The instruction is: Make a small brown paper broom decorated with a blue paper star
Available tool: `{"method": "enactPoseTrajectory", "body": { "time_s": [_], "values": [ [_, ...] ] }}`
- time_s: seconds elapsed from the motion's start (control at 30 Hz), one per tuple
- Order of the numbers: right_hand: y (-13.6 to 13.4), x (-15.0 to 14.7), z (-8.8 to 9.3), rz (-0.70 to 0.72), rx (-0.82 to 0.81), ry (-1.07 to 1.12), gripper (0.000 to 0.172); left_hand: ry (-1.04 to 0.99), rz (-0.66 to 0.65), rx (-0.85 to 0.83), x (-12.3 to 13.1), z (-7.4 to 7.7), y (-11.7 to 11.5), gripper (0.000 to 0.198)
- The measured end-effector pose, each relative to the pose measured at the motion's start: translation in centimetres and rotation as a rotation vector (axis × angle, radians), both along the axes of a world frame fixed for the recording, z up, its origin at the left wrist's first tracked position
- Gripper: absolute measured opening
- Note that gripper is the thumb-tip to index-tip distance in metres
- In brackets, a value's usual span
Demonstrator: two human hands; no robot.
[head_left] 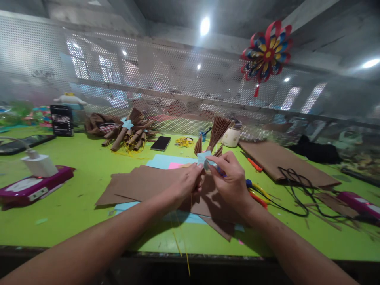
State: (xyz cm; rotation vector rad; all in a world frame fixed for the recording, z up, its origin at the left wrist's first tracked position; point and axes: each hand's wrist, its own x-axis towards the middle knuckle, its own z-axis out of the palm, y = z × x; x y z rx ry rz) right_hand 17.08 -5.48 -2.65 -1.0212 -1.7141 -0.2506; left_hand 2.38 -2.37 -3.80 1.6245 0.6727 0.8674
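My left hand (188, 181) is closed around the lower end of a pleated brown paper craft (219, 130) whose fan-like folds stand up beyond my fingers. A light blue paper star (203, 156) sits at the front of the craft. My right hand (230, 174) pinches the star's right edge between thumb and forefinger. Thin yellow string (175, 236) hangs below my left hand over the table's front edge. The craft's base is hidden behind my fingers. Under both hands lie brown paper sheets (148, 181) and light blue paper (156, 160).
Scissors (265, 192) and an orange-handled tool (254, 164) lie right of my hand, near black cable (299, 190) and a large brown paper sheet (285, 160). Finished-looking brown crafts (129, 132), a phone (160, 143) and a jar (232, 134) stand behind. A purple power strip (35, 184) is at left.
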Motion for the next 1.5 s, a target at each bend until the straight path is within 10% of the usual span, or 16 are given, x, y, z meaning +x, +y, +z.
{"method": "enactPoseTrajectory", "body": {
  "time_s": [1.5],
  "values": [
    [-1.2,-0.2,1.1,-0.197,-0.012,-0.48,0.03,-0.307,-0.059,-0.407,0.3,0.0,0.5,0.026]
  ]
}}
